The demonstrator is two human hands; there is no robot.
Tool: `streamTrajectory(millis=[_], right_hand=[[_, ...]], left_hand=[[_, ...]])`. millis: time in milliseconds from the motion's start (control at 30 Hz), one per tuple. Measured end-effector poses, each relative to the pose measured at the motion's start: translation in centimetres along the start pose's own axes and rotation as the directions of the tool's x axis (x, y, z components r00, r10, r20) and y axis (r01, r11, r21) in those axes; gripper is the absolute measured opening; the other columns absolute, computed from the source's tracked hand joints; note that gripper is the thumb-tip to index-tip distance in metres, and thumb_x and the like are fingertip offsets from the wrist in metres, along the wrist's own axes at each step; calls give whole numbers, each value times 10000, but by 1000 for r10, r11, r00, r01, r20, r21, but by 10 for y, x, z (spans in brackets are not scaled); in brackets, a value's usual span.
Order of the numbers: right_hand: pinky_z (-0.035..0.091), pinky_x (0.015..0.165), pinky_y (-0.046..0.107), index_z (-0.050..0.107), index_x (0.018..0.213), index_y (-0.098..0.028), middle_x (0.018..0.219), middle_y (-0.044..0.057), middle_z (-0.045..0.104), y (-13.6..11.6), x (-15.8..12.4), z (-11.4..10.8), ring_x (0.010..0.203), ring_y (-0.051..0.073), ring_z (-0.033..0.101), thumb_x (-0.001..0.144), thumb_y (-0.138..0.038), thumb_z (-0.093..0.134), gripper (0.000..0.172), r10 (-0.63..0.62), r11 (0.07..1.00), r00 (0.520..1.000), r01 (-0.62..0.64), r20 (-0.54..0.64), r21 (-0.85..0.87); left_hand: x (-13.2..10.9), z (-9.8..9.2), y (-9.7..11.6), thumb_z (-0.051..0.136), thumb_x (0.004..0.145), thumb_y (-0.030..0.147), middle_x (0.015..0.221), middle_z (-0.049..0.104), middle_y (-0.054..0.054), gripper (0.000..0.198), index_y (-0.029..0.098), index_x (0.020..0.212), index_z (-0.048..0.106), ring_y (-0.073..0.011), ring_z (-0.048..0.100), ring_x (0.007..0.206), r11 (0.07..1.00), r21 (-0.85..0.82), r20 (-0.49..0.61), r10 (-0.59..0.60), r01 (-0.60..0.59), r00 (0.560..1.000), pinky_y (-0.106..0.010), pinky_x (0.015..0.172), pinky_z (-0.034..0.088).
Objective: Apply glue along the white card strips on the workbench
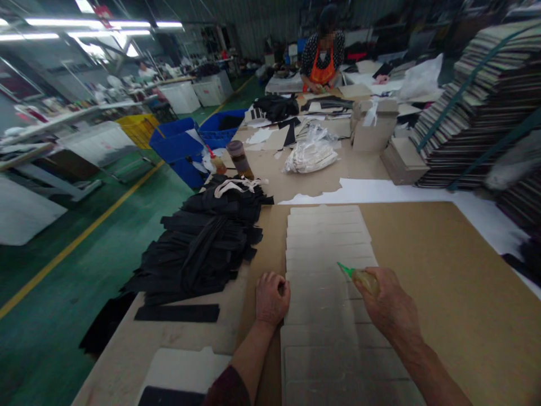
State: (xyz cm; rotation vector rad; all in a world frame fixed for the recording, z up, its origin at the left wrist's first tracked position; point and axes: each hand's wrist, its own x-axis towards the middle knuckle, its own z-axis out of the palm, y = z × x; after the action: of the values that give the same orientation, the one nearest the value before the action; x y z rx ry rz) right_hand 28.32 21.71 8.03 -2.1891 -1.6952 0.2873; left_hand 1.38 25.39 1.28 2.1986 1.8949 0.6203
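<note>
My right hand (391, 301) is wrapped around a squeeze bottle (367, 283) of yellowish-brown liquid, probably glue. The bottle's green nozzle (345, 269) points left, above a column of overlapping pale grey boards (323, 254). At the column's left edge rests my left hand (273, 299), its fingers curled in and nothing visible in them. To the left of that hand lies a large heap of black strips (203, 242). One separate black strip (177, 313) lies in front of the heap.
Beneath the boards is a brown sheet (431, 270). A clear plastic bag (313, 152) and a brown-liquid jar (240, 159) stand farther back. Tall strapped board stacks (473, 113) rise at right. Blue bins (177, 149) stand left of the table. A person in an orange apron (323, 65) works opposite.
</note>
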Motion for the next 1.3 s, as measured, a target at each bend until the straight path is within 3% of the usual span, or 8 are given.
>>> streamTrajectory(millis=[467,600,800,1300], right_hand=[[424,594,318,576,1083,-267,1130,42,628,-18,7,12,805,205,641,907,-519,454,331,-62,997,992,57,107,49],[398,559,302,583,1081,-263,1132,49,625,-31,8,17,773,195,635,896,-505,482,320,-56,998,993,52,101,41],[403,586,295,561,1087,-267,1113,32,622,-58,4,23,827,196,640,926,-439,461,256,-150,988,980,143,129,57],[423,613,312,559,1077,-268,1102,38,618,-78,2,30,850,211,634,924,-478,452,281,-169,982,975,154,144,108]], left_hand=[[-3,-2,5,575,841,199,829,600,-31,100,233,757,532,-219,528,862,1000,7,10,-31,31,999,-374,788,382],[-4,-2,6,576,843,207,843,604,-36,88,235,766,541,-220,529,870,999,-1,14,-34,34,999,-380,792,384],[-4,-1,6,586,834,211,851,609,-37,72,230,776,547,-217,531,875,999,-17,21,-47,47,999,-379,808,392],[-5,-2,7,582,841,229,860,607,-39,65,234,783,553,-221,525,891,998,-31,39,-62,63,997,-393,819,390]])
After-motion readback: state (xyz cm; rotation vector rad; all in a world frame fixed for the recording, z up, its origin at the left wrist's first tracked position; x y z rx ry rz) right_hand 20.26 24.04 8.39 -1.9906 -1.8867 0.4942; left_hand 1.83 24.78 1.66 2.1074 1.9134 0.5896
